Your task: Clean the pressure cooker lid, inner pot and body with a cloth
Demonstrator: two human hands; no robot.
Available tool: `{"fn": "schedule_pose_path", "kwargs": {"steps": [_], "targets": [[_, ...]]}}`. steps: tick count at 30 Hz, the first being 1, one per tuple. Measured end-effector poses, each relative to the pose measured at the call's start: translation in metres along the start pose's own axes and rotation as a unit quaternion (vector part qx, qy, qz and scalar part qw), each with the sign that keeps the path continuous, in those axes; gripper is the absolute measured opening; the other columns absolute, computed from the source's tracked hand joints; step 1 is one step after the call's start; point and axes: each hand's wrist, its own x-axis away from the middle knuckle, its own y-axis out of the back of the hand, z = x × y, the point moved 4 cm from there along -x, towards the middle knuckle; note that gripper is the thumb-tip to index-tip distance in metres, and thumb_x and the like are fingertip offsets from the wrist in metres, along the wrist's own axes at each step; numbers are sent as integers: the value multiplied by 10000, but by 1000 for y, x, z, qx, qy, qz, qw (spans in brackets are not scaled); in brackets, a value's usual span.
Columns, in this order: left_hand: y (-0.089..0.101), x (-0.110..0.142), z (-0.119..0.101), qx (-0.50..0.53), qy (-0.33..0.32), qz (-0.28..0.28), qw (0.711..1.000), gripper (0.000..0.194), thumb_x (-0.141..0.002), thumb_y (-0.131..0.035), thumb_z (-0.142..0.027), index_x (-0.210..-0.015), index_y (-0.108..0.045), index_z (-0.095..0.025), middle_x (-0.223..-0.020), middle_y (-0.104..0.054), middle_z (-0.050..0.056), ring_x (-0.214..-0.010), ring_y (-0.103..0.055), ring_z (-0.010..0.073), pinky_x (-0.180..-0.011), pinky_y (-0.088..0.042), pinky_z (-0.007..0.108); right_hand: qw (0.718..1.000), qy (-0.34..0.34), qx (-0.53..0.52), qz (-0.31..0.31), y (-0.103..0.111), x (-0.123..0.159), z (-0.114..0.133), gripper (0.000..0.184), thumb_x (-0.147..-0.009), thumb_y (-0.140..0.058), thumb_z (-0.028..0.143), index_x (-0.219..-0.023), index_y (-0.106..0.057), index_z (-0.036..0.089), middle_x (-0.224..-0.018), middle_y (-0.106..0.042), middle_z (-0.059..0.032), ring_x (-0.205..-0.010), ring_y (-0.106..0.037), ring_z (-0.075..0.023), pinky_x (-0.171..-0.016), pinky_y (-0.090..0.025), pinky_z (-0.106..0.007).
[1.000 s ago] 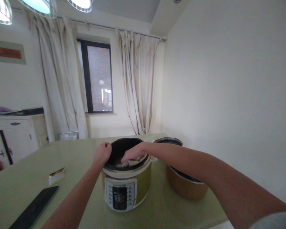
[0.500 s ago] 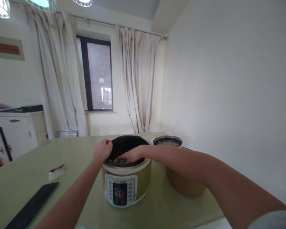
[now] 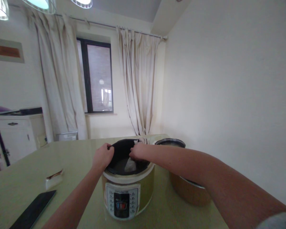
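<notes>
A green and white electric cooker (image 3: 146, 190) with a button panel stands in front of me, its black inner pot (image 3: 120, 151) showing. My left hand (image 3: 104, 156) pinches the left side of the pot's rim, thumb and fingers closed over it. Inside the opening, toward its right side, my right hand (image 3: 138, 150) is closed on a pale cloth (image 3: 130, 165). Part of the cloth hangs down against the pot's inner wall, and more whitish material shows behind the hand. My right fingers are partly hidden.
Right of the cooker is a brown round pot (image 3: 188, 190), partly behind my right forearm. Behind it sits a dark-rimmed round lid or vessel (image 3: 170, 141). On the left of the green table (image 3: 76, 165) lie a dark flat slab (image 3: 34, 210) and a small white object (image 3: 53, 181).
My right hand has risen from low in the pot's near side toward its far right side, with the pale cloth now more visible. My left hand stays at the rim. The view has shifted slightly.
</notes>
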Motion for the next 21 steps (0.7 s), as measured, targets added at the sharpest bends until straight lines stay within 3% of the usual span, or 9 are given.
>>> {"fn": "schedule_pose_path", "kwargs": {"steps": [3,6,9,13,21], "targets": [[-2,-1,1,-3,-5,-2,1000,384,-951,-470,-314,-1156,-741,-136,-1130,-811,178,-1112,-749,339,-904,-533,382,995,61,77,-7,3,-17,2,176,-944,-639,136,-883,-788,207,-1227,-764,-128,-1093,-711,-299,-796,-574,-397],[-2,-1,1,0,-7,-8,1000,385,-946,-478,-319,-1154,-743,-132,-1120,-813,181,-1098,-751,341,-894,-532,383,972,188,136,-36,11,-31,9,190,-1015,-599,208,-959,-779,235,-1459,-655,-60,-1282,-589,-288,-865,-544,-380],[-1,-1,1,4,-5,-10,1000,373,-934,-493,-322,-1135,-748,-138,-1097,-817,177,-1078,-756,339,-872,-536,378,944,261,189,-66,15,-29,12,255,-1061,-520,236,-1036,-774,250,-1532,-587,-46,-1297,-541,-286,-842,-516,-379],[0,-1,0,-5,2,-4,1000,370,-941,-487,-314,-1143,-742,-136,-1098,-816,174,-1096,-753,336,-895,-533,374,966,185,176,-45,16,-12,2,269,-1055,-522,262,-1136,-777,290,-1490,-606,-78,-1195,-602,-300,-734,-505,-364],[-1,-2,2,-5,0,5,1000,383,-948,-475,-301,-1172,-738,-136,-1156,-807,170,-1135,-745,338,-923,-539,384,988,62,132,50,18,19,-1,249,-959,-658,273,-1168,-795,276,-1452,-656,-117,-1211,-675,-373,-875,-566,-453]]}}
